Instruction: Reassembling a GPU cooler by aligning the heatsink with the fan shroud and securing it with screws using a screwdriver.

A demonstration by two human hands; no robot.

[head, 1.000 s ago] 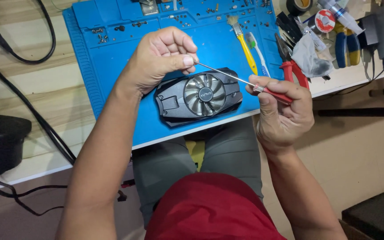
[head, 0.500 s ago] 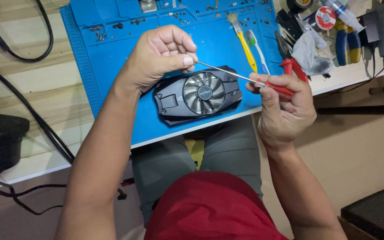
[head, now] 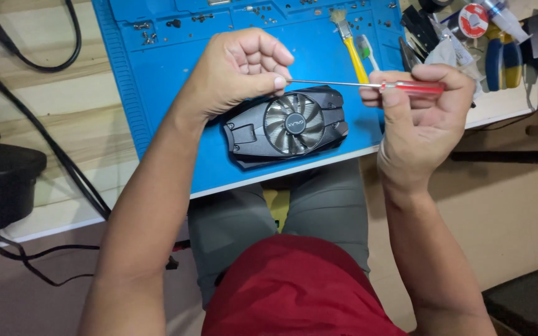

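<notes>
Screwdriver betw. both grips, tip at left hand, handle in right hand.

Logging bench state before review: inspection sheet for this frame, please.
Surface: blue work mat on a pale wooden bench; loose screws sit in the mat's top trays.
Job's things: black fan cover lies flat near the mat's front edge; red-handled screwdriver is held level above it.
Clutter: yellow-handled brush, toothbrush, pliers and a tape roll at the right.
Grippers: right hand grips the screwdriver handle; left hand pinches the shaft tip.
Cables: black cables cross the bench at the left and hang down.
Surroundings: black box at the left, beige floor below.
</notes>
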